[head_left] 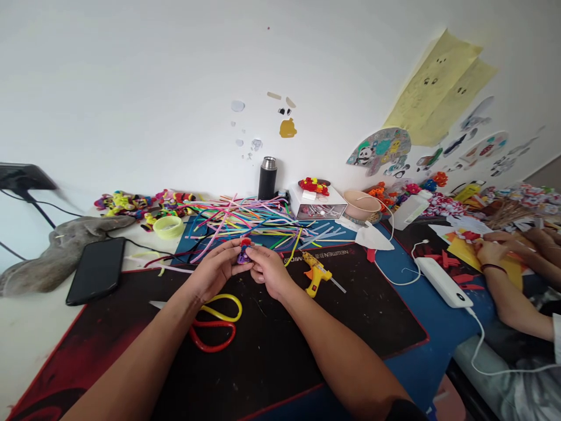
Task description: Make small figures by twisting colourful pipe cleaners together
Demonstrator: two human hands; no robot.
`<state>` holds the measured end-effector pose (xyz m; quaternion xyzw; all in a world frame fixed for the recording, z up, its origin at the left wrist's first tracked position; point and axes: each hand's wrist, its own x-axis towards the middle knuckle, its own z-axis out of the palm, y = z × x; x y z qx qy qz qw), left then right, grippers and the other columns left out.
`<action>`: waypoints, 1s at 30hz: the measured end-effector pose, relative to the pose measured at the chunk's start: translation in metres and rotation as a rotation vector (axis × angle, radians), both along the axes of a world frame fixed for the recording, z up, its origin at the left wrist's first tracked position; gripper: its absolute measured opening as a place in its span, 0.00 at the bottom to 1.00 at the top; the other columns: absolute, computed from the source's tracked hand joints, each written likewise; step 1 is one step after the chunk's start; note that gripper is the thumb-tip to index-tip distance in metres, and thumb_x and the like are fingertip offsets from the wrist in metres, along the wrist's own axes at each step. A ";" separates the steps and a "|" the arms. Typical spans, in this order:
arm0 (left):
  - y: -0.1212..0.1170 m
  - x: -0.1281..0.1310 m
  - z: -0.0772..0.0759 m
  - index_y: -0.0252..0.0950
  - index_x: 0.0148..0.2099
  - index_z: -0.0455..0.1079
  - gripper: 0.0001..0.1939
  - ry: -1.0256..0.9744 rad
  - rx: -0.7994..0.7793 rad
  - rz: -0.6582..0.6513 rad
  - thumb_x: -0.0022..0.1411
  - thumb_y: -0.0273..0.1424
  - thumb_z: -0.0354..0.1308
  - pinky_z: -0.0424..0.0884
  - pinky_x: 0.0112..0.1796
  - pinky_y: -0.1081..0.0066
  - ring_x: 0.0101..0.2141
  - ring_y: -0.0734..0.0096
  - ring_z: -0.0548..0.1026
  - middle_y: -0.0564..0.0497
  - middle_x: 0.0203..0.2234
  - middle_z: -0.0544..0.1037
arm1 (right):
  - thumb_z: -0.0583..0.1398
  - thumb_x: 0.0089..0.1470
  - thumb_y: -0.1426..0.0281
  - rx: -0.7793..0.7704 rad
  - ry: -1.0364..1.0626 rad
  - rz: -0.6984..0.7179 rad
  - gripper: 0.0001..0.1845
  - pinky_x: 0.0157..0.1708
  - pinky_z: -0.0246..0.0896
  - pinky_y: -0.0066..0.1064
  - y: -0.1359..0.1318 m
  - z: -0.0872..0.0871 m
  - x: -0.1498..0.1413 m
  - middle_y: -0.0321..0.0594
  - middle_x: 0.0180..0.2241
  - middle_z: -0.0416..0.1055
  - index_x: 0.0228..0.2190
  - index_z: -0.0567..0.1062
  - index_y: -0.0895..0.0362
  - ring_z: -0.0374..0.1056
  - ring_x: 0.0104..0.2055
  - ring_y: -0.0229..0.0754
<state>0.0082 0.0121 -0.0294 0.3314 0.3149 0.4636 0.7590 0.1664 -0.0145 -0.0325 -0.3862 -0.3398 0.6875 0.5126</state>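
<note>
A small red and purple figure (243, 255) sits between the person's two hands, held above the dark mat (272, 368) near its far edge. Its red end points up and away from the person and its purple end down toward them, so the long axis runs nearly up and down in the view; fingers hide much of it, and whether it leans is hard to tell. The left hand (218, 263) has its grip closed on the figure from one side, fingertips pinched in; the right hand (270, 272) grips it from the other, thumb pressed against it. Scissors (215, 338) lie beneath the left forearm, red and yellow handles loose on the mat. A yellow glue gun (316, 275) lies to the right, and coloured pipe cleaners (239, 219) spread across the counter (30, 333) beyond the hands
</note>
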 end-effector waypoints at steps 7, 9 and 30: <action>0.000 0.000 0.005 0.32 0.47 0.83 0.09 -0.028 -0.060 -0.013 0.66 0.23 0.63 0.86 0.41 0.66 0.42 0.63 0.84 0.41 0.47 0.85 | 0.74 0.46 0.54 -0.016 0.018 0.006 0.24 0.18 0.27 0.28 0.000 0.001 0.002 0.20 0.16 0.52 0.36 0.75 0.56 0.42 0.16 0.28; 0.000 0.001 0.003 0.32 0.47 0.83 0.10 -0.022 -0.053 -0.011 0.66 0.22 0.62 0.86 0.41 0.66 0.43 0.63 0.84 0.40 0.48 0.85 | 0.75 0.46 0.54 -0.019 0.018 0.006 0.24 0.18 0.27 0.28 0.000 0.001 0.003 0.20 0.16 0.52 0.37 0.76 0.56 0.42 0.16 0.28; 0.003 -0.001 -0.002 0.32 0.46 0.81 0.11 -0.095 -0.094 -0.028 0.64 0.18 0.62 0.87 0.38 0.67 0.39 0.63 0.85 0.42 0.44 0.86 | 0.75 0.46 0.53 0.018 0.030 0.026 0.27 0.17 0.28 0.26 -0.001 0.000 0.003 0.20 0.16 0.53 0.39 0.78 0.57 0.41 0.16 0.28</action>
